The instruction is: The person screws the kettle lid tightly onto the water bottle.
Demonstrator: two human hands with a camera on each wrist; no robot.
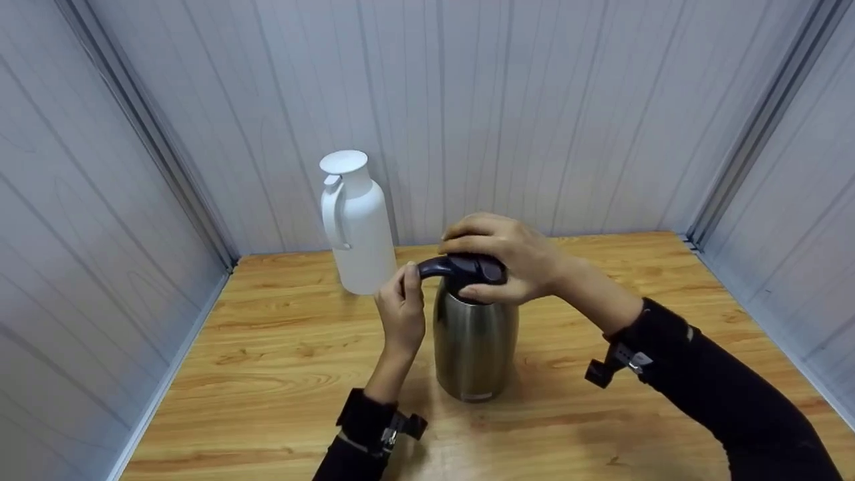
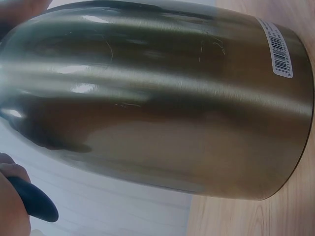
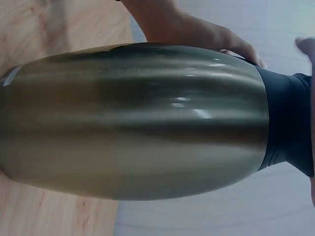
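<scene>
Steel carafe [image 1: 475, 344] stood upright on the wooden table [image 1: 280, 361], roughly midway between the left and right edges and nearer the front edge than the back wall. I noted its brushed metal body and its dark lid [image 1: 475, 268] with a spout-like handle projecting to the left. My right hand [image 1: 504, 257] lay over the top of that lid, fingers curled round its far side and thumb pressed against the near side, so the grip was clamped on the lid. My left hand [image 1: 401, 314] was raised beside the carafe on its left, fingers curled together round the tip of the dark handle [image 2: 33, 201], which the left wrist view showed emerging from under the fingers. I recorded a barcode label [image 2: 279, 48] low on the body near the base, in the left wrist view. The right wrist view showed the body filling the frame, with the dark collar of the lid [image 3: 288, 132] above it and the left hand [image 3: 197, 32] behind it. A white jug [image 1: 355, 224] with a flat cap and a side handle stood upright near the back edge, left of the carafe and apart from it. Both wrists carried dark sleeves with strapped mounts.
</scene>
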